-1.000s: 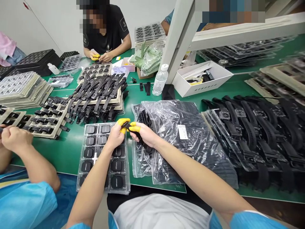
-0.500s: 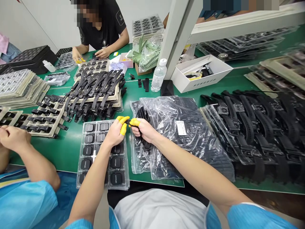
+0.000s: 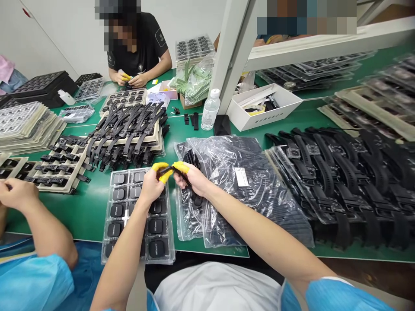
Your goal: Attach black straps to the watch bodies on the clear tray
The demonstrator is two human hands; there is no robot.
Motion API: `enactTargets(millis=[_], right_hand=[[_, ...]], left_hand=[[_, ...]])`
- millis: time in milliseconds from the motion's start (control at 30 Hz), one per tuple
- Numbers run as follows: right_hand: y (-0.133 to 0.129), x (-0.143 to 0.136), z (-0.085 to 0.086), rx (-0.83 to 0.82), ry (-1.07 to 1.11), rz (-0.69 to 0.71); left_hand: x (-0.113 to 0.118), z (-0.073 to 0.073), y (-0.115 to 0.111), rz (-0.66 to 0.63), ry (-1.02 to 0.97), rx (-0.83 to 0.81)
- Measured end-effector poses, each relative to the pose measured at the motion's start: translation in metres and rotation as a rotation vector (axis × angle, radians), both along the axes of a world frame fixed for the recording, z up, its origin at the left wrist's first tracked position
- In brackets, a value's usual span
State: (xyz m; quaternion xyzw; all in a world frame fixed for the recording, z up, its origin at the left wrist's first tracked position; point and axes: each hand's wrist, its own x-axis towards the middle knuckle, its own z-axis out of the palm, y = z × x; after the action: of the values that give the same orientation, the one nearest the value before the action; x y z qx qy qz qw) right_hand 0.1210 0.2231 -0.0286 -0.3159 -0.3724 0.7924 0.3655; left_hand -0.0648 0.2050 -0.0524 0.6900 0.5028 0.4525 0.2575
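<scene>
My left hand (image 3: 153, 183), with yellow finger cots, pinches one end of a black watch strap (image 3: 168, 170). The other end runs into my right hand (image 3: 191, 177), which also wears yellow cots. Whether a watch case is attached to the strap is hidden by my fingers. Below my left forearm lies a clear tray (image 3: 126, 216) holding square black pieces (image 3: 157, 249) in its pockets. Under my right hand and forearm are clear plastic bags (image 3: 220, 216) filled with black straps, one with a white label (image 3: 241, 176).
Strapped watches lie over stacked trays at left (image 3: 129, 125) and at right (image 3: 343, 172). A water bottle (image 3: 210, 110) and a white box (image 3: 264, 106) stand behind the bags, near a white post (image 3: 223, 65). Co-workers sit opposite (image 3: 142, 52) and at my left (image 3: 42, 211).
My fingers have shifted on the strap, and more of it shows bent between my hands. The co-worker opposite has brought both hands together. The whole view has moved slightly.
</scene>
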Motion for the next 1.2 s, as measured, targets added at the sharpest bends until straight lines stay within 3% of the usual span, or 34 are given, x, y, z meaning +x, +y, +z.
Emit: enactTargets(millis=[167,367,500,667,733,800,900,1033,1200], right_hand=[[0.000,0.000,0.000,-0.104,0.074,0.187],[0.001,-0.002,0.000,-0.151,-0.063,0.333],[0.001,-0.001,0.005,-0.119,-0.105,0.408],[0.002,0.001,0.004,-0.098,-0.141,0.373],[0.003,-0.001,0.001,-0.061,-0.130,0.249],[0.002,-0.005,0.000,-0.007,-0.103,0.118],[0.001,-0.008,0.000,0.040,-0.069,0.079],[-0.001,-0.007,0.000,0.036,-0.059,0.130],[-0.001,-0.004,0.000,0.035,-0.091,0.200]], left_hand=[[0.006,0.004,0.002,0.055,-0.318,-0.015],[-0.012,0.019,0.012,0.346,-0.705,0.048],[-0.017,0.031,0.012,0.408,-0.724,0.071],[-0.022,0.036,0.013,0.552,-0.738,0.154],[-0.021,0.032,0.012,0.505,-0.699,0.087],[-0.014,0.023,0.009,0.345,-0.593,-0.088],[-0.001,0.008,0.005,0.087,-0.337,-0.239],[0.002,-0.004,0.004,-0.086,-0.025,-0.047],[-0.007,-0.007,0.005,-0.135,0.125,0.081]])
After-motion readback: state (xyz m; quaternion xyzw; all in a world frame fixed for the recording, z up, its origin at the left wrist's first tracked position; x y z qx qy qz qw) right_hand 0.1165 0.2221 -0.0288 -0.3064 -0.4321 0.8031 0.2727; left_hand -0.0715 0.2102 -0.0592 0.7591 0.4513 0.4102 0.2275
